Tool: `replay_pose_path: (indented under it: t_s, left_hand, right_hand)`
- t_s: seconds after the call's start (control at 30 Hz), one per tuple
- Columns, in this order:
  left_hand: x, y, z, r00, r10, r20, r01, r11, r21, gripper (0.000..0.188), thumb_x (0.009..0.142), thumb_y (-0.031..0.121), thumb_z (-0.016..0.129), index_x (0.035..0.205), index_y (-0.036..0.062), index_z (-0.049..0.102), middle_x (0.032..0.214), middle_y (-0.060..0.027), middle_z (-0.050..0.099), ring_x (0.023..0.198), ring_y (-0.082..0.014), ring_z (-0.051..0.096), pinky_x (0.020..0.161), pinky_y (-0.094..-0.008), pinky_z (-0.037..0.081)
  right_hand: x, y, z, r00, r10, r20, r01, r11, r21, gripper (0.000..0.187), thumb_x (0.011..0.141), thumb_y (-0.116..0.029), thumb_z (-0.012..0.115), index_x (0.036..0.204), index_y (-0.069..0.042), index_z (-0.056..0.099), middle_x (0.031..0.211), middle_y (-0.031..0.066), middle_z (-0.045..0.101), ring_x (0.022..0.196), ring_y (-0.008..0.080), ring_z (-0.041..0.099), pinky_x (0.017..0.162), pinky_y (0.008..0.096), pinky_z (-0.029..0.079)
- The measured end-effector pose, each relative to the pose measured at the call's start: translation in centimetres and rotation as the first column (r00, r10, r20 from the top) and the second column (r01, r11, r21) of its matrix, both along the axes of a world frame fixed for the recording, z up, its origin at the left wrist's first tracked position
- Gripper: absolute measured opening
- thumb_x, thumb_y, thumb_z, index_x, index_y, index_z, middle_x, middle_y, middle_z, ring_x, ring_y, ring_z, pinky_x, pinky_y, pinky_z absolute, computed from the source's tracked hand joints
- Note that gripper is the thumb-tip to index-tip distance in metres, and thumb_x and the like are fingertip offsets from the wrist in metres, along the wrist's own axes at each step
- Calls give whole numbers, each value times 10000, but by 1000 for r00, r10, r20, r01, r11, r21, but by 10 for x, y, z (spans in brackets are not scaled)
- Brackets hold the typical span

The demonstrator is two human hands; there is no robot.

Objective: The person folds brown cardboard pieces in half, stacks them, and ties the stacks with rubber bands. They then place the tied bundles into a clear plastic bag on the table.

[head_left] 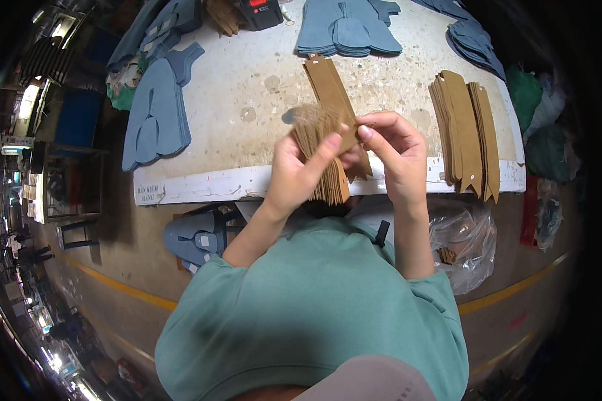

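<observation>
My left hand (293, 172) is wrapped round a thick bundle of brown leather-like strips (321, 157), its thumb across the top. The upper end of that bundle is smeared by motion. To its right, my right hand (403, 152) pinches the edge of a brown piece between thumb and fingertips. Whether this is one strip or several I cannot tell. Beneath the hands, a brown strip stack (329, 80) lies lengthwise on the table, partly covered by the bundle. Two more brown stacks with notched ends, one wide (458, 127) and one narrow (483, 134), lie to the right.
The worn white table (247, 87) bears stacks of blue-grey cut pieces at left (157, 117) and at the far side (348, 30). A black and red tool (261, 15) sits at the back. Below the front edge are more blue pieces (195, 234) and a clear plastic bag (465, 247).
</observation>
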State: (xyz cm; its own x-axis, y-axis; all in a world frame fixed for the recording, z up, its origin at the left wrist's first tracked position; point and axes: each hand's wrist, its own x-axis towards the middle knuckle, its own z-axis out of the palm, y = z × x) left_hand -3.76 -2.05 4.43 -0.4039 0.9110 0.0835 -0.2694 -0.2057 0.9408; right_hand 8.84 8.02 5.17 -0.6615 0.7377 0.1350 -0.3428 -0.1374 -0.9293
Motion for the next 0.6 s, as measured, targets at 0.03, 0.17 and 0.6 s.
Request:
replay_pose_path:
  t_s: [0.03,0.17,0.6]
  left_hand:
    - [-5,3,-2,994,100,-37,-99,995,20,312,965,211,552,1103,-69,553,930,-148,676,860,-204,673,737,-315,556]
    - [-35,8,-9,952,274,136,-286,955,79,341,1000,275,476,1139,-36,493,881,-116,649,819,-202,670,730,-320,550]
    - [-72,-14,-18,943,215,253,-226,974,18,610,993,448,185,1242,-30,472,1035,-154,593,977,-202,589,894,-378,475]
  right_hand:
    - [-1,-3,0,998,-58,17,57,996,64,161,855,-2,646,1014,20,651,899,49,624,789,95,583,704,226,465]
    - [1,-15,3,987,-137,-82,152,966,210,150,829,89,635,960,35,682,882,65,617,768,90,594,688,207,483]
    - [12,42,19,940,266,214,-329,875,356,166,862,-57,659,1020,-12,687,869,39,642,723,67,588,600,198,467]
